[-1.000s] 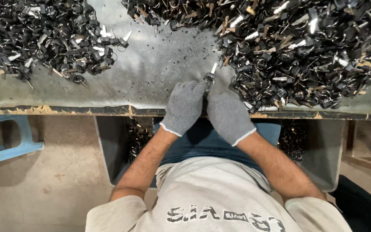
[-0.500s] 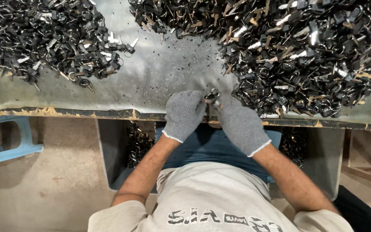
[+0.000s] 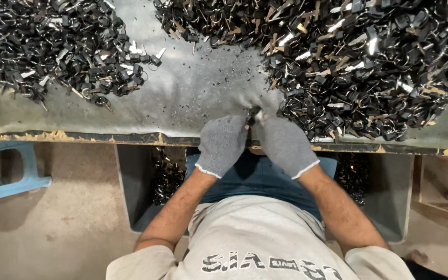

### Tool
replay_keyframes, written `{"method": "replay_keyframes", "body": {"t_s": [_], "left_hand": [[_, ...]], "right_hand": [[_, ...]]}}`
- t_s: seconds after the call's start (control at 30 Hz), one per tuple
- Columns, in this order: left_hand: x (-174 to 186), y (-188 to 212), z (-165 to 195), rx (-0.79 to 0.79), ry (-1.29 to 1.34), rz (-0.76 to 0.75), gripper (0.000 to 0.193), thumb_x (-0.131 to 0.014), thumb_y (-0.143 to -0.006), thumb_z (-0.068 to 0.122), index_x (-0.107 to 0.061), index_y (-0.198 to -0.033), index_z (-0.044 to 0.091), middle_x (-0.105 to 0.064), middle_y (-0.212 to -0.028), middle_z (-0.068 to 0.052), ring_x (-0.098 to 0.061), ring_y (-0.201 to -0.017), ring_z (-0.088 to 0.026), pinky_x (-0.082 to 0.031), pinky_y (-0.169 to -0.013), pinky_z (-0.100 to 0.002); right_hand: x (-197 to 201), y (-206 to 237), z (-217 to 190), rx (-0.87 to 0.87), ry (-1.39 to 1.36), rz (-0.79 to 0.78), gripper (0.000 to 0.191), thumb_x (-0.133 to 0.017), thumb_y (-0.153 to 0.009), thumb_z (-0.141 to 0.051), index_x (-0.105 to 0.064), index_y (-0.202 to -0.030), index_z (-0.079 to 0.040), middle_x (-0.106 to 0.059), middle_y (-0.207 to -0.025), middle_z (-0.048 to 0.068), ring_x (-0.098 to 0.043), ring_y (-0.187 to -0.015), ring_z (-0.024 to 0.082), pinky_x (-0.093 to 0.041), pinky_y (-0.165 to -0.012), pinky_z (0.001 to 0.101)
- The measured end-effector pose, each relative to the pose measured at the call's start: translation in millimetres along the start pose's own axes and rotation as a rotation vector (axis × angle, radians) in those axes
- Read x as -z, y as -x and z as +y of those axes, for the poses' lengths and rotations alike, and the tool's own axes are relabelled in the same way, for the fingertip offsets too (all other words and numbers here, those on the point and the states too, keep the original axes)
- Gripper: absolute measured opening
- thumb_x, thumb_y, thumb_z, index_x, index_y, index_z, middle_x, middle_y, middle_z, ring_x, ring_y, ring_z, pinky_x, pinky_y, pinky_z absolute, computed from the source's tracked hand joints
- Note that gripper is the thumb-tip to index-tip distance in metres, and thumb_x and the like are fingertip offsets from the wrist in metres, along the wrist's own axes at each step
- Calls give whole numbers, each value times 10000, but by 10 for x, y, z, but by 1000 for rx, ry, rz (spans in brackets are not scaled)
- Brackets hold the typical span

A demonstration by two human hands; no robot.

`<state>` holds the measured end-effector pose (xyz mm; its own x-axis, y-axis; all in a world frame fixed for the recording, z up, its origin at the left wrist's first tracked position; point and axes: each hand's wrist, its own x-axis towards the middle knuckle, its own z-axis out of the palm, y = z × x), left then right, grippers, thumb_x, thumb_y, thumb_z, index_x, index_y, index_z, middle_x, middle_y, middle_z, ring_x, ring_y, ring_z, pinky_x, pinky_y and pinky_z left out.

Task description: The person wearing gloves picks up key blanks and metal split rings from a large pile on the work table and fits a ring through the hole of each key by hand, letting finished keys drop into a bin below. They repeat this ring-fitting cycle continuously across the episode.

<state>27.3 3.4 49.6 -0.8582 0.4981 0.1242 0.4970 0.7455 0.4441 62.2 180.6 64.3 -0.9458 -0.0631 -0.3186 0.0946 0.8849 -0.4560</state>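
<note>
At the near edge of the grey worktable (image 3: 182,98), in the head view, I see my two gloved hands pressed close together. My left hand (image 3: 223,145) is curled in a loose fist, the fingers bent inward toward the other hand. My right hand (image 3: 285,145) is also closed, and between the fingertips of both hands I hold a small dark key piece (image 3: 253,115), just above the table rim. It is mostly hidden by the gloves, so I cannot tell its exact shape.

Just beside my right hand, to the right and further back, lies a large heap of black and metal key parts (image 3: 369,62); its closest pieces are almost touching the glove. A second, smaller heap (image 3: 63,49) lies well apart at the far left of the table. Tiny black crumbs are scattered on the bare surface between them. Under the table, on both sides of my lap, a grey bin (image 3: 130,192) holds more dark parts. A blue stool (image 3: 6,176) stands on the floor at left.
</note>
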Motion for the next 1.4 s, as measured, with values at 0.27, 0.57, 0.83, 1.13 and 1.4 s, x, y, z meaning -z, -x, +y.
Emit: {"method": "replay_keyframes", "body": {"t_s": [0.27,0.57,0.83,1.13,1.4], "left_hand": [[168,-207,-179,77,226,2,294,-669,-918,198,-668,-1184,72,-694,-960,-118,-686,-821,-331,-539,-740,-465],[4,-356,-262,-110,129,-16,358,-755,-813,133,-673,-1161,156,-706,-1008,-83,-688,-947,-305,-526,-852,-460],[43,-289,-20,-100,8,12,379,-797,-791,197,-683,-1148,140,-668,-1049,-150,-623,-997,-365,-503,-817,-492],[-119,-123,-152,-55,122,29,334,-753,-873,194,-676,-1178,82,-717,-996,-136,-678,-955,-355,-512,-846,-491],[-144,-124,-137,-146,90,35,260,-702,-908,105,-673,-1164,77,-697,-968,-120,-679,-965,-328,-516,-887,-460]], "right_hand": [[-14,123,-40,194,99,-11,244,-638,-937,-229,-707,-1013,-8,-680,-885,253,-711,-696,380,-574,-533,463],[226,155,-195,-196,75,-119,363,-488,-1101,-300,-583,-1193,37,-719,-867,232,-739,-783,370,-601,-648,461],[47,164,-26,128,-9,204,589,-612,-948,-243,-458,-1369,139,-684,-900,288,-713,-689,410,-582,-511,475],[86,113,7,96,4,127,238,-592,-997,-208,-585,-1079,16,-683,-796,231,-706,-646,388,-575,-530,491],[144,-2,-126,194,215,176,298,-577,-944,-112,-557,-1179,70,-691,-725,177,-723,-666,331,-584,-549,423]]}}
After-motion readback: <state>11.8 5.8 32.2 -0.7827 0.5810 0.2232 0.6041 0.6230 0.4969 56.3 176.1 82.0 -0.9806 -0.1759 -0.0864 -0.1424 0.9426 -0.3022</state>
